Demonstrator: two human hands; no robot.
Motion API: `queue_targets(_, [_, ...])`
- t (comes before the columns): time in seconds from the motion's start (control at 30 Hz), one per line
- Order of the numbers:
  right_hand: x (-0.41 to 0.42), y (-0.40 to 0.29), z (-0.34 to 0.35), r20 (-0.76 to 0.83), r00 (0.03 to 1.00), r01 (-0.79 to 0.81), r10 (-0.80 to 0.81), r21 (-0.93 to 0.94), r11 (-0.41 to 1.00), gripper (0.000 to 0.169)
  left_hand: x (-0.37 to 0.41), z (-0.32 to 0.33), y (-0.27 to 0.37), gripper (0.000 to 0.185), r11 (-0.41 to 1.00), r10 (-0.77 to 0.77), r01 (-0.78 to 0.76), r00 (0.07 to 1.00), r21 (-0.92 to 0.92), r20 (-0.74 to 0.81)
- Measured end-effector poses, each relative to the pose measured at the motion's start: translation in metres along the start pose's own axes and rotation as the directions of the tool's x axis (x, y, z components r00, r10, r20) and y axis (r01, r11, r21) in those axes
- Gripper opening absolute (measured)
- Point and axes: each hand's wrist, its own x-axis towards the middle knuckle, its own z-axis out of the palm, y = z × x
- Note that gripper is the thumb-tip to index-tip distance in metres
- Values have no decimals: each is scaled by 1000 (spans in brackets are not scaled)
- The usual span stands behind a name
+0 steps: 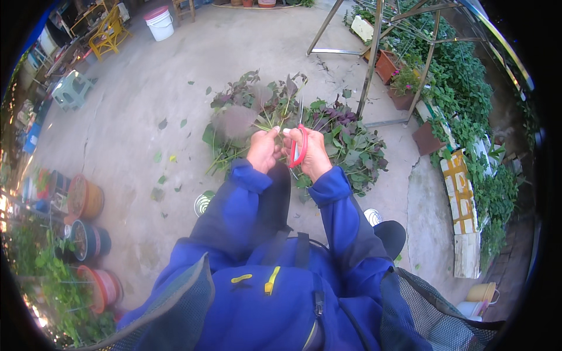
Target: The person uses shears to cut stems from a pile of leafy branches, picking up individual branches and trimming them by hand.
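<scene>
My left hand (263,151) is closed around thin leafy stems, with blurred purple-green leaves (239,121) fanning out beyond its fingers. Close beside it, my right hand (312,151) holds red-handled scissors (298,149), their metal blades pointing away from me. The thumbs of both hands nearly meet over the stems. Whether the blades touch any stem cannot be told. Under and around the hands lies a large heap of cut leafy vines (358,142) on the concrete ground, green with dark purple leaves among them.
A metal frame (371,66) stands right of the heap, before planters and a white-and-yellow taped foam box (460,193). Flowerpots (85,197) line the left side. Farther off are a green plastic stool (72,90), a yellow chair (109,33) and a white bucket (160,26). Loose leaves (158,156) dot the ground.
</scene>
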Motion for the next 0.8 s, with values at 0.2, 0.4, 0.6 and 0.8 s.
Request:
queue_targets(0.2, [-26, -13, -14, 29, 987, -158, 156, 278, 947, 22, -28, 4, -5, 18, 996, 58, -67, 987, 55, 148])
queue_targets(0.4, [-40, 0, -47, 142, 973, -226, 182, 433, 873, 28, -51, 8, -20, 10, 999, 0, -10, 964, 37, 267])
queue_targets(0.6, [-69, 6, -56, 62, 996, -90, 70, 418, 904, 32, -62, 6, -40, 5, 991, -64, 30, 962, 127, 267])
queue_targets(0.8, [-93, 3, -65, 37, 992, 104, -117, 245, 964, 41, -63, 4, -56, 6, 988, -114, 82, 957, 130, 268])
